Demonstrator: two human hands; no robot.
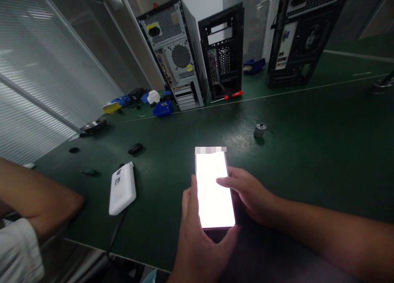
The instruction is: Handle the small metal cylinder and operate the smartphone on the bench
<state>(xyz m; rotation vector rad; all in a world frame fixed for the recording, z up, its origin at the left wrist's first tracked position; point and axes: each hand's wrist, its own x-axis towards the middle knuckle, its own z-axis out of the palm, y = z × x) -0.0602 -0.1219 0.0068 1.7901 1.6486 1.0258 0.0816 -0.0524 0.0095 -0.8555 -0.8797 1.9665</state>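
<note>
A smartphone (214, 205) with a bright white screen is held upright over the near part of the green table. My left hand (201, 246) wraps round its lower end, with the fingers along the left edge and the thumb at the bottom right corner. From the right, my right hand (249, 195) grips the phone's side. Its thumb lies over the screen, while its other fingers are hidden behind the phone. What the screen displays is washed out by glare.
A white device marked 18 (122, 189) with a strap lies left, near another person's arm (46, 192). A small metal motor (260, 130) stands farther right. Computer cases (181, 55) line the back, with a red screwdriver (234, 94) and blue bins (163, 109). A black mouse (135, 148) lies left.
</note>
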